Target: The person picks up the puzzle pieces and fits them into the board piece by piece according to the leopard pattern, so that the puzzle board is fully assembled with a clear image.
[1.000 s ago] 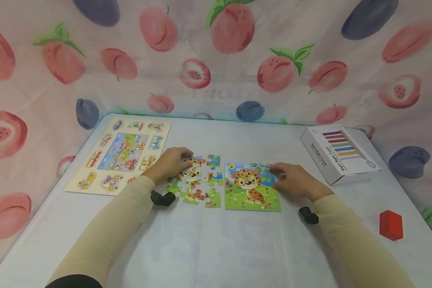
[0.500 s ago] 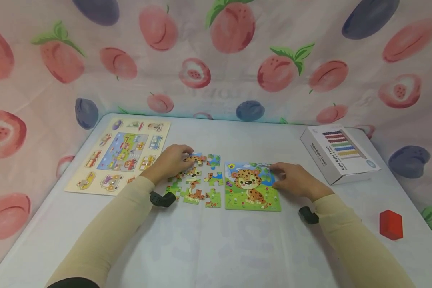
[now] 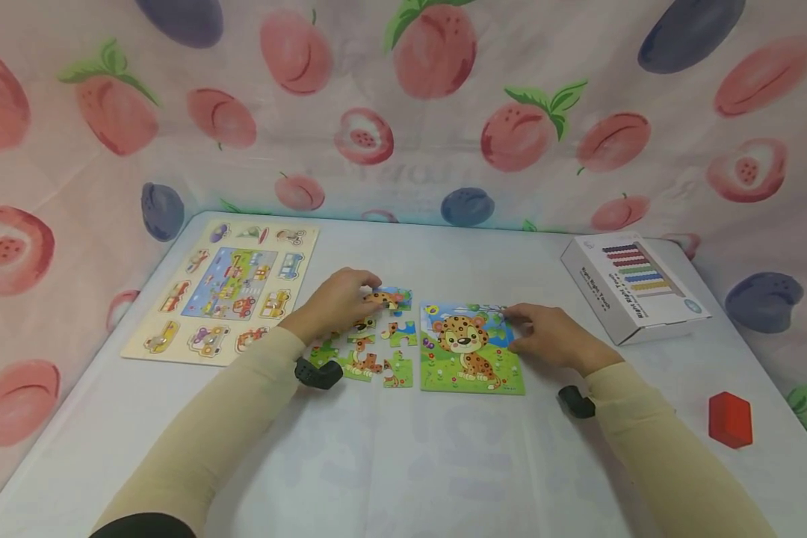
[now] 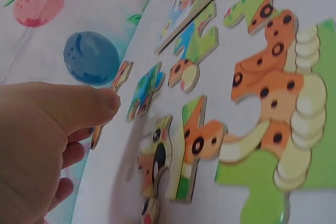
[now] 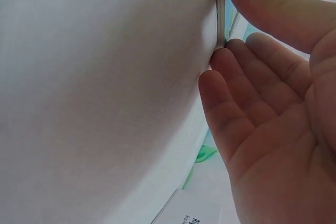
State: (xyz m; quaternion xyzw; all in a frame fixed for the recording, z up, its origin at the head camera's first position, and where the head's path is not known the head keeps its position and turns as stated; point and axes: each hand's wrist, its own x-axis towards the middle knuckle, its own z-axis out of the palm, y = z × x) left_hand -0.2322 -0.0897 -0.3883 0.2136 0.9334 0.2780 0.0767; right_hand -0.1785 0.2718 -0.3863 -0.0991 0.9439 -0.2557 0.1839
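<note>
My left hand (image 3: 336, 305) pinches a wooden jigsaw piece (image 3: 385, 298) with orange spotted fur between thumb and fingers. In the left wrist view this held piece (image 4: 122, 76) is tilted up above the table, with a blue-and-green piece (image 4: 144, 92) just beyond it. Below the hand lie several loose leopard jigsaw pieces (image 3: 398, 371), some partly hidden by it. To their right lies a square leopard picture board (image 3: 472, 347). At its upper right edge rests my right hand (image 3: 554, 336), thumb and fingertips touching the edge, fingers fairly straight.
A cream vehicle puzzle board (image 3: 232, 288) lies at the left back. On the right, a white printed box (image 3: 635, 288) stands behind a red block (image 3: 730, 420). Fruit-printed cloth (image 3: 403, 179) encloses the table's back and sides.
My left hand has moved right with the spotted jigsaw piece, which now overlaps the top right loose piece in the head view. The right hand and the picture board stay still.
</note>
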